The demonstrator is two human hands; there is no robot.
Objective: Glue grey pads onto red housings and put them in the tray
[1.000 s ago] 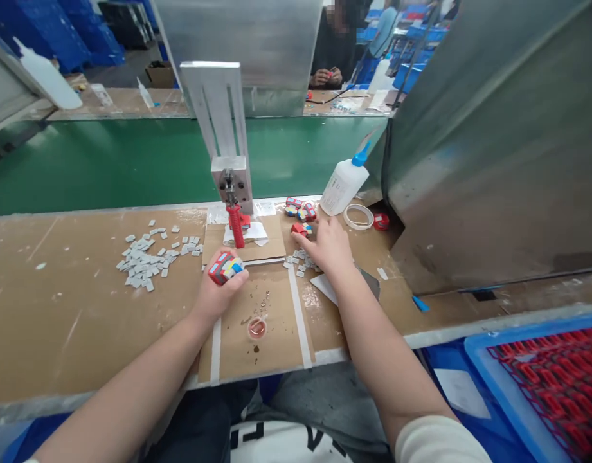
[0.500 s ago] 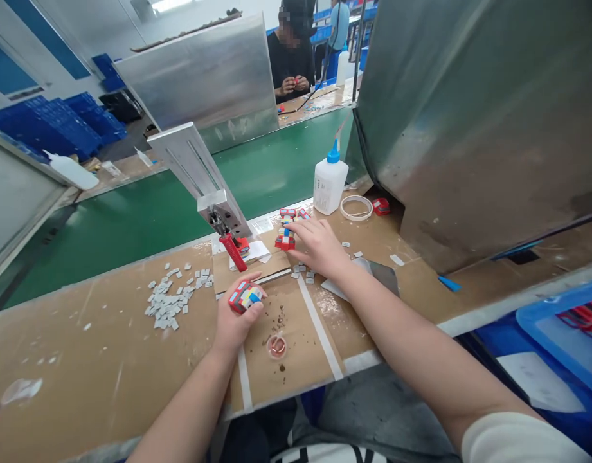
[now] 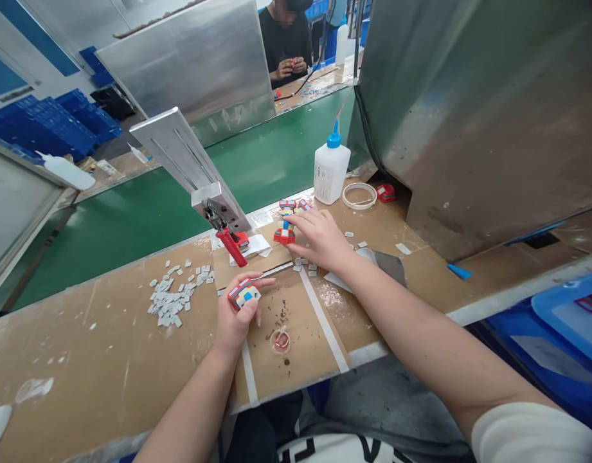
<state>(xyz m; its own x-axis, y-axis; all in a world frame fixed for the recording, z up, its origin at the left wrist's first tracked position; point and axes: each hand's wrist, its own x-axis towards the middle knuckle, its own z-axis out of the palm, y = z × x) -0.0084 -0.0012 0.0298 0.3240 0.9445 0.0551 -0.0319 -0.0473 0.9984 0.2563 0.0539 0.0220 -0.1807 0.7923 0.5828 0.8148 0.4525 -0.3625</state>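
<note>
My left hand [image 3: 235, 318] holds a small red toy vehicle [image 3: 244, 294] with grey, yellow, white and blue parts, its thumb pressing the near side and a finger stretched out to the right. Farther back, my right hand [image 3: 322, 239] has thumb and fingertips around a similar red toy vehicle [image 3: 284, 234], which stands on the bench. Its fingers partly cover that one. Just behind it are more of the same red toys [image 3: 287, 204]. A toggle clamp with a red handle [image 3: 231, 247] stands between the hands, with a red piece beside its handle.
Many small grey tiles [image 3: 169, 299] lie left of my left hand. A small cup [image 3: 280, 341] sits in front. A white bottle with a blue cap [image 3: 332, 168] and a tape ring [image 3: 359, 196] stand behind. Across the green belt [image 3: 267, 167], a person handles a red piece.
The view has shifted slightly. My left hand's fingers have straightened out to the right, and the toy has turned a little in it. The right hand stays at the same toy.
</note>
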